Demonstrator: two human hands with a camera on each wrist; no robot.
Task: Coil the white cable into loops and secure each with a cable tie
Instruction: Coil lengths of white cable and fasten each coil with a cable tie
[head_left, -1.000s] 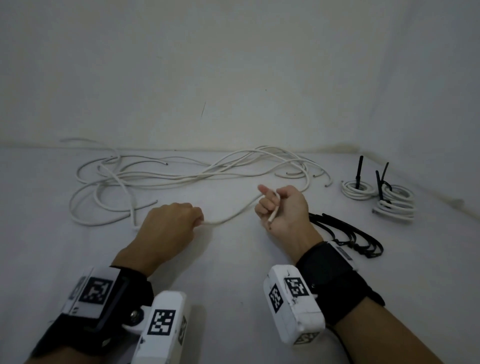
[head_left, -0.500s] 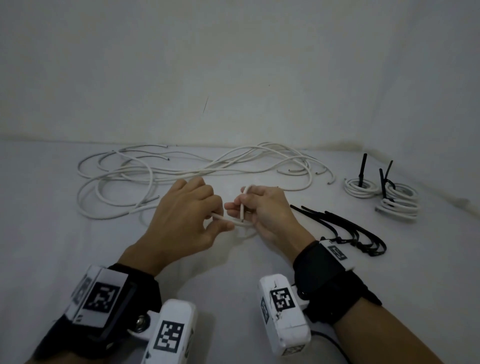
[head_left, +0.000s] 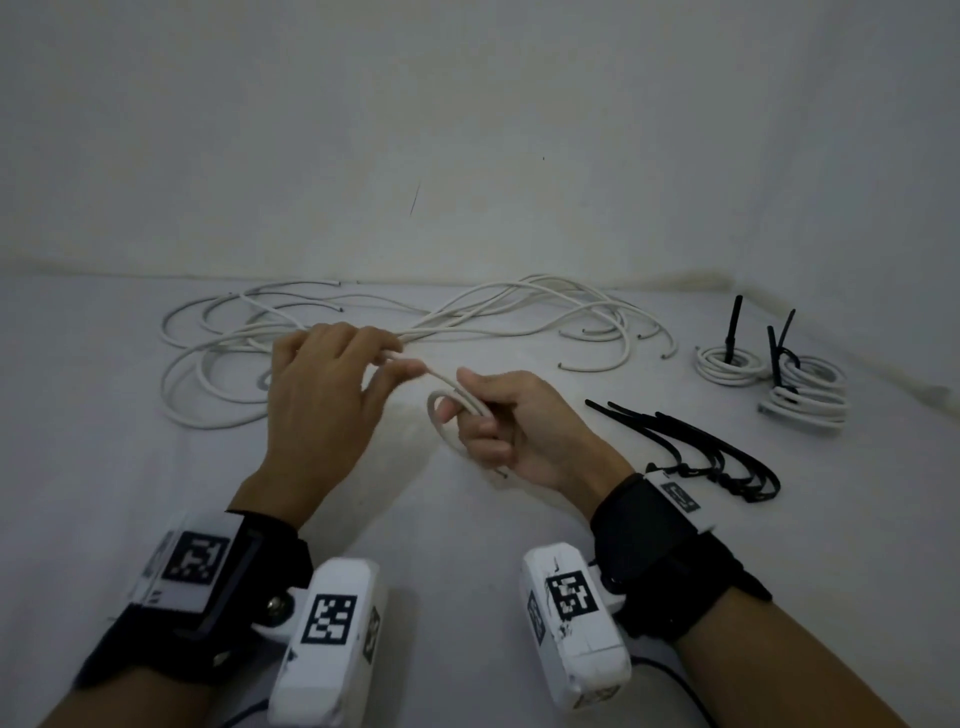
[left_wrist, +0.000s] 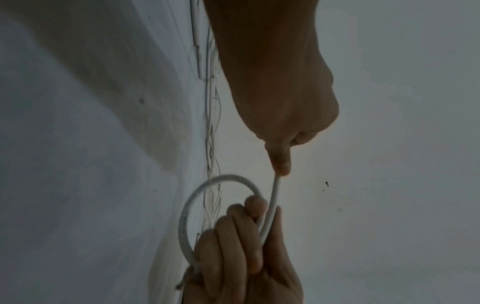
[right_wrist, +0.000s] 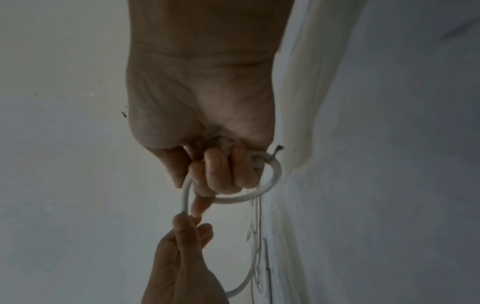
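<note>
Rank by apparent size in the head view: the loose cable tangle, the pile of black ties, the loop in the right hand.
1. loose cable tangle
2. black ties
3. loop held by the right hand, though it sits nearer the camera.

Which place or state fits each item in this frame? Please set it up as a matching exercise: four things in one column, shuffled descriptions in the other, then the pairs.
Things
1. small cable loop
2. loose white cables
3. black cable ties
4. finished coils

Places or states
A. tied, at the far right of the table
B. lying unused beside the right wrist
C. gripped in the right hand, its free run pinched by the left hand
D. sprawled at the back of the table

Pairs: 1-C, 2-D, 3-B, 4-A
</note>
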